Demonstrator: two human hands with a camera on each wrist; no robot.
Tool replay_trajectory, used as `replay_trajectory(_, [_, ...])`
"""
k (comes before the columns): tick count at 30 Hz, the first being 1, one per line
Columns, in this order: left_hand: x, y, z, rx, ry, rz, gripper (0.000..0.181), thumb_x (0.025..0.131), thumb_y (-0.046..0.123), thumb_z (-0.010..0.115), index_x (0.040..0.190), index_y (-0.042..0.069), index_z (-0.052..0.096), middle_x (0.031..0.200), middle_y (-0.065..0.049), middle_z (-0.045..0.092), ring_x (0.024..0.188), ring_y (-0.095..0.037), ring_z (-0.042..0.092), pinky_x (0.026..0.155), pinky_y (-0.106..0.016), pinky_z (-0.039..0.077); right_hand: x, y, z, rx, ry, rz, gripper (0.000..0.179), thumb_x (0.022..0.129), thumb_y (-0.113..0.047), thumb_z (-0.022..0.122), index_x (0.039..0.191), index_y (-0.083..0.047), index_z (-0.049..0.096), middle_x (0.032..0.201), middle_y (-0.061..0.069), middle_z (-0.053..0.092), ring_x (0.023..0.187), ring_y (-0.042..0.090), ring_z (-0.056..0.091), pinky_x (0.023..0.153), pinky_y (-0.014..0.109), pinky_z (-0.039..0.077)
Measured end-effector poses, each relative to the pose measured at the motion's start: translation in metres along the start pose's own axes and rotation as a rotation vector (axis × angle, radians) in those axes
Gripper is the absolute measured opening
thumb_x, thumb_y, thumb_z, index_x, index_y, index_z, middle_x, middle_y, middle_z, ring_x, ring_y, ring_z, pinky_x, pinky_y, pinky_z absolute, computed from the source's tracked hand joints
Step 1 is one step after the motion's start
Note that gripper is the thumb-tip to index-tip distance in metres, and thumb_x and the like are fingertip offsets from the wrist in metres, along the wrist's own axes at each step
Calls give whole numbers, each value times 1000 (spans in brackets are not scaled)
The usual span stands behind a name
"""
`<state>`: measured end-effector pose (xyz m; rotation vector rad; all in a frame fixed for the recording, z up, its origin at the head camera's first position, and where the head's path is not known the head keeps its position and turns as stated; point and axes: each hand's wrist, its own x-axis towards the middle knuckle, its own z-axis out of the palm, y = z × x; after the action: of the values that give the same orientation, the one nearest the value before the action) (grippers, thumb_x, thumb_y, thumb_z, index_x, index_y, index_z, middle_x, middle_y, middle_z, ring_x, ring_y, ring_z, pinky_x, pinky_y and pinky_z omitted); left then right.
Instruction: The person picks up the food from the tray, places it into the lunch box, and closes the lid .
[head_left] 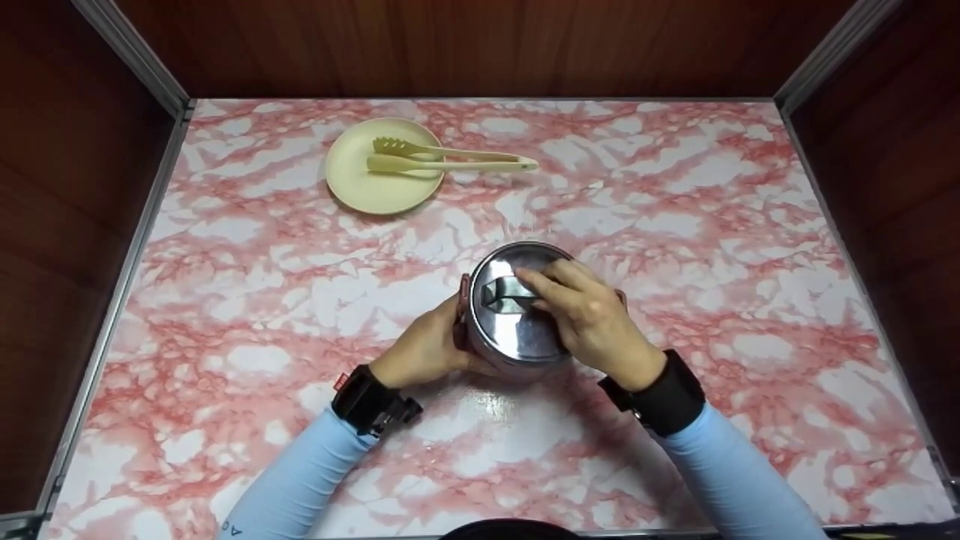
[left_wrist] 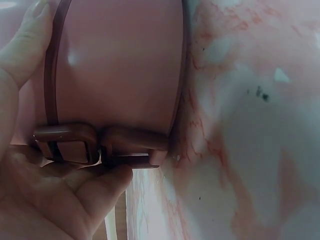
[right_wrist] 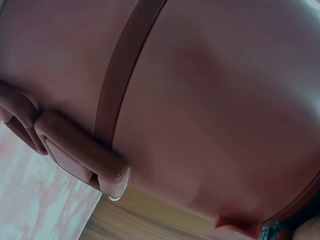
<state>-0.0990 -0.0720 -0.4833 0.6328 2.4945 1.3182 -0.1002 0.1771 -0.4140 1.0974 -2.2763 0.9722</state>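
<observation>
A pink tiered lunch box (left_wrist: pixel 125 60) with brown bands and side clips (left_wrist: pixel 70 145) stands on the table, its shiny metal lid (head_left: pixel 517 337) facing up. My left hand (head_left: pixel 431 341) grips its left side. In the left wrist view, the thumb (left_wrist: pixel 27 47) lies against the pink wall and the fingers are at the clips. Over the lid, my right hand (head_left: pixel 592 315) pinches the right end of the strap-like handle (head_left: pixel 506 291). Filling the right wrist view is the pink wall (right_wrist: pixel 210 110), with clips at the left; most of the right hand is out of that view.
Toward the back left lies a cream plate (head_left: pixel 360 191), with pale tongs (head_left: pixel 480 161) resting across it and reaching past its right rim. The tabletop (head_left: pixel 712 225) has a red-and-white marbled pattern. Brown panels (head_left: pixel 480 45) enclose the back and both sides.
</observation>
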Motion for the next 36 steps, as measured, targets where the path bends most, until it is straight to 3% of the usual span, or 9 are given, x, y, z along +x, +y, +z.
replay_trajectory(12, [1, -1, -1, -1, 2, 36, 126, 59, 56, 91, 158, 18, 24, 143, -5, 53, 126, -17, 51, 107, -33, 38, 0, 0, 0, 14, 2, 14, 36, 93, -9, 66, 129, -5, 65, 98, 10, 63, 90, 27, 57, 80, 36, 49])
replay_trajectory(23, [2, 0, 0, -8, -16, 33, 109, 60, 49, 93, 149, 18, 40, 137, -4, 58, 123, -19, 54, 105, -35, 41, 0, 4, -6, 20, -44, 11, 37, 94, -9, 66, 131, -7, 65, 103, 9, 63, 96, 26, 58, 84, 37, 52])
replay_trajectory(29, [3, 0, -2, -41, -29, 45, 109, 61, 42, 94, 151, 19, 38, 138, -1, 56, 124, -15, 53, 106, -33, 40, -1, 2, -5, -15, -28, 16, 36, 97, -16, 62, 132, -7, 64, 101, 10, 62, 94, 27, 57, 82, 38, 53])
replay_trajectory(33, [0, 5, -10, -109, -19, 85, 120, 66, 40, 92, 159, 25, 17, 156, -1, 36, 136, -17, 41, 112, -36, 32, -3, -2, -7, -22, -9, 45, 39, 98, -18, 62, 135, -4, 61, 107, 12, 62, 99, 28, 57, 87, 39, 51])
replay_trajectory(36, [-5, 20, -24, -41, 84, 233, 117, 73, 38, 87, 160, 22, 12, 163, -3, 19, 145, -22, 28, 116, -40, 26, -9, -5, -14, -15, 29, 91, 42, 99, -20, 62, 136, 0, 58, 118, 14, 63, 107, 30, 57, 96, 40, 48])
